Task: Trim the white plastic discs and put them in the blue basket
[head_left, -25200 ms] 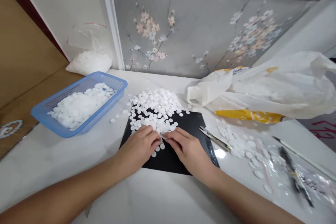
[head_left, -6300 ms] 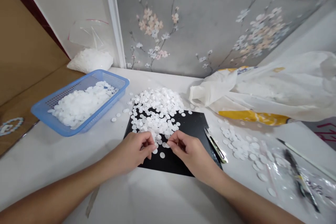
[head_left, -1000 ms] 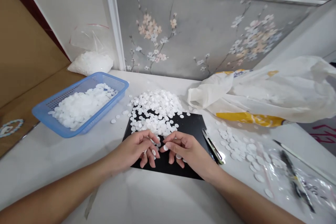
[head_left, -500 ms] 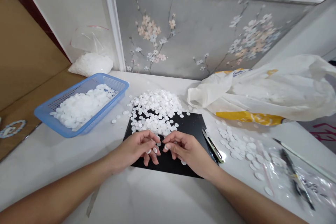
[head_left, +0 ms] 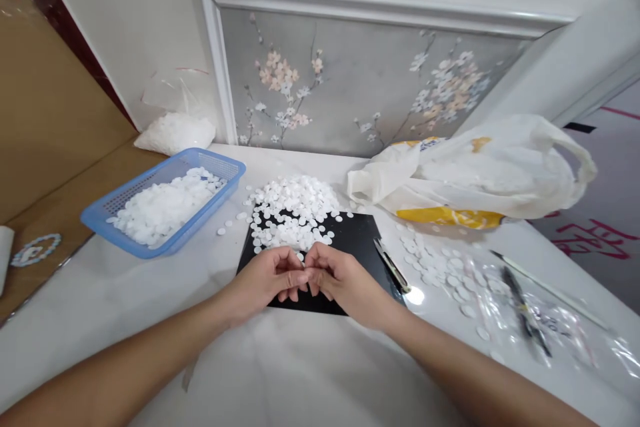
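I'm getting a polished bench (head_left: 280, 367), smooth and marble-veined, throwing a hard glare beside the shiny metal snips (head_left: 395, 272). White discs (head_left: 295, 235) now: smooth, matt, plastic or paper, I can't tell which. Under them I see a smooth black sheet (head_left: 355, 240). Over left, a perforated plastic basket (head_left: 103, 217) and dull brown cardboard (head_left: 55, 93). Across right, a thin, crinkled plastic carrier bag (head_left: 465, 180), then clear, glossy plastic pouches (head_left: 565, 327).
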`<action>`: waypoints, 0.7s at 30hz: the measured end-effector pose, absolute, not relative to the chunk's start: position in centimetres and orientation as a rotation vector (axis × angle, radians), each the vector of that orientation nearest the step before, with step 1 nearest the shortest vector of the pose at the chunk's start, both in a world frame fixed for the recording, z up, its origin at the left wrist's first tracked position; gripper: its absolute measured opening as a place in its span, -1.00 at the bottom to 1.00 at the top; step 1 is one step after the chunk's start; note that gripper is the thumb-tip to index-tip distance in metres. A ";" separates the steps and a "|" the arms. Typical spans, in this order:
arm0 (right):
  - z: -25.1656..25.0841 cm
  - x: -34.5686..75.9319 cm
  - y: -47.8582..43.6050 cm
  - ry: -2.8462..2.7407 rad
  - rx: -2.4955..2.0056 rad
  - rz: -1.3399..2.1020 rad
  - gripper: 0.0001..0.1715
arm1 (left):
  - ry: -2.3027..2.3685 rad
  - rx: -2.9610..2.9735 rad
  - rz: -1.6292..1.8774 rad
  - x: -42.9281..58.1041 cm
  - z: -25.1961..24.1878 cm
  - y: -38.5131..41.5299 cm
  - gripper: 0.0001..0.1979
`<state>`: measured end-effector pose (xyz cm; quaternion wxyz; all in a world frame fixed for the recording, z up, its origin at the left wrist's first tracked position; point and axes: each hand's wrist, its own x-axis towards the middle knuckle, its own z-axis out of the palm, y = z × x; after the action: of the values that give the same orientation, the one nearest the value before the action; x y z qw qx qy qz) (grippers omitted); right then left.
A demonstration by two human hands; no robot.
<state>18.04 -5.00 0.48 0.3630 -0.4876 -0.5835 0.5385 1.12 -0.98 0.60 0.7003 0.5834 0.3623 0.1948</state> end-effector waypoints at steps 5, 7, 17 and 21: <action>1.9 19.7 -5.1 -1.598 -1.273 1.391 -0.85 | 0.798 1.293 0.445 1.0 0.8 -0.9 -0.73; 1.9 20.7 -5.4 -1.697 -1.411 1.241 -0.91 | 0.831 1.220 0.483 0.8 1.0 -0.8 -0.74; -0.5 21.4 -7.0 -2.098 -1.703 0.804 -0.80 | 0.796 0.939 0.618 0.1 1.1 0.2 -0.80; -0.1 19.7 -6.6 -1.972 -1.652 0.889 -0.82 | 0.785 0.940 0.634 0.0 1.1 0.2 -0.83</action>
<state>19.71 -6.62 -0.11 0.2083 -0.5935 -0.7087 0.3195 0.03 0.23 1.05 0.7716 0.4337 0.3620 0.2925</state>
